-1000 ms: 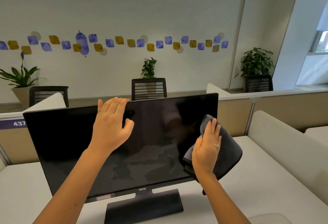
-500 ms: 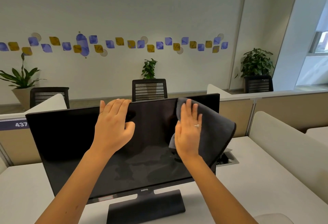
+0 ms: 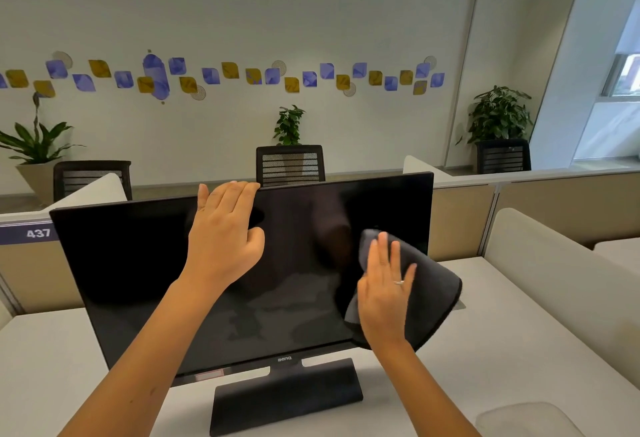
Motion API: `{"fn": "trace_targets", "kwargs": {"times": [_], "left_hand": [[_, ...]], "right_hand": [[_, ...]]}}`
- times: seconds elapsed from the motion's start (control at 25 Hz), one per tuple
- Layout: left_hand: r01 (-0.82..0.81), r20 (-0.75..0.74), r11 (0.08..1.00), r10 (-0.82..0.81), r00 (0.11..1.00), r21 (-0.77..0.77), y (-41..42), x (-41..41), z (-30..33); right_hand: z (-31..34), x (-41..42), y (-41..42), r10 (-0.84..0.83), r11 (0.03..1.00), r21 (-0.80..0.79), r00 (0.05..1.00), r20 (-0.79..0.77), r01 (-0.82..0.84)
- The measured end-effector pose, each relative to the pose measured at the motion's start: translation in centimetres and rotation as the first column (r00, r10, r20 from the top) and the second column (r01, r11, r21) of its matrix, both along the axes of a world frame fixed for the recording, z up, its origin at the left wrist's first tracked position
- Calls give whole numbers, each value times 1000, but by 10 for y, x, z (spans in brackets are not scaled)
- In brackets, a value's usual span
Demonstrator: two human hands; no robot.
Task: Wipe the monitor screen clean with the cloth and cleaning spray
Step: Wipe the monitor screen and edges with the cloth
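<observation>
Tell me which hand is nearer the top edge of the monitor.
Left. The left hand holds the monitor at its top edge; the right hand presses the cloth flat on the screen lower down, near its right side.

White desk point(image 3: 502, 367); beige partition point(image 3: 460, 222) behind, label 437 point(image 3: 38, 233). Mesh chair point(image 3: 290, 165), potted plant point(image 3: 288, 125) beyond; blue-yellow wall stickers point(image 3: 221, 76).

The cloth point(image 3: 433, 281) hides the lower right corner of the monitor point(image 3: 138, 263). The left hand point(image 3: 221, 242) hooks its fingertips out of sight behind the top edge. The sticker point(image 3: 207, 375) is unreadable.
</observation>
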State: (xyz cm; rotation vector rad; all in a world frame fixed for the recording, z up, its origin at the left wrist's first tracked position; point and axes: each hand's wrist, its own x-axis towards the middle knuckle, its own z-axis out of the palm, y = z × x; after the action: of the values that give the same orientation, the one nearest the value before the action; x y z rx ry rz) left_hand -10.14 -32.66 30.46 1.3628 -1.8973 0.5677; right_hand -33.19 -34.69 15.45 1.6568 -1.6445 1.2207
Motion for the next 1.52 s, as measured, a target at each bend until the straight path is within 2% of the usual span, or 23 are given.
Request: {"fn": "trace_targets", "kwargs": {"times": [0.12, 0.2, 0.28, 0.4, 0.52, 0.6, 0.76, 0.88, 1.0, 1.08, 1.2, 1.36, 1.44, 1.52], "left_hand": [[3, 15, 1000, -3, 1000, 5, 0, 1, 0], [3, 25, 1000, -3, 1000, 4, 0, 3, 0], [-7, 37, 1000, 7, 999, 6, 0, 3, 0], [-23, 54, 1000, 22, 998, 15, -1, 4, 0], [-41, 80, 999, 40, 996, 12, -1, 5, 0], [-43, 96, 999, 42, 994, 8, -1, 7, 1], [-12, 146, 1000, 11, 989, 9, -2, 14, 2], [8, 131, 1000, -10, 991, 12, 0, 30, 2], [-24, 84, 1000, 25, 996, -19, 8, 64, -8], [-41, 51, 998, 44, 998, -52, 15, 94, -20], [-88, -44, 993, 85, 995, -77, 29, 139, -43], [-141, -354, 990, 128, 926, -9, 47, 183, -81], [-71, -551, 994, 105, 828, 84, 54, 191, -101], [44, -737, 983, 103, 668, 177, 61, 190, -122]], "right_hand": [[28, -10, -8, -36, 999, -16, 967, 254, 41], [46, -3, -13, -2, 998, -54, 954, 299, 19], [57, 13, -16, 49, 997, -74, 972, 232, -32], [57, 50, -14, 140, 986, -94, 990, 16, -138], [34, 85, -8, 244, 959, -95, 951, -191, -265], [8, 96, -1, 301, 946, -24, 904, -305, -324], [-37, 78, 12, 278, 961, 123, 871, -404, -250], [-43, 57, 18, 142, 986, 129, 934, -329, -105], [-22, 45, 15, -47, 993, 98, 991, -123, 60], [-1, 44, 10, -78, 995, 71, 996, 32, 75], [29, 64, 2, 36, 999, -18, 989, 144, -34], [47, 127, 1, 188, 979, -90, 981, 48, -184], [40, 161, 5, 251, 963, -90, 967, -51, -254], [25, 191, 12, 342, 934, -53, 929, -141, -352]]}}
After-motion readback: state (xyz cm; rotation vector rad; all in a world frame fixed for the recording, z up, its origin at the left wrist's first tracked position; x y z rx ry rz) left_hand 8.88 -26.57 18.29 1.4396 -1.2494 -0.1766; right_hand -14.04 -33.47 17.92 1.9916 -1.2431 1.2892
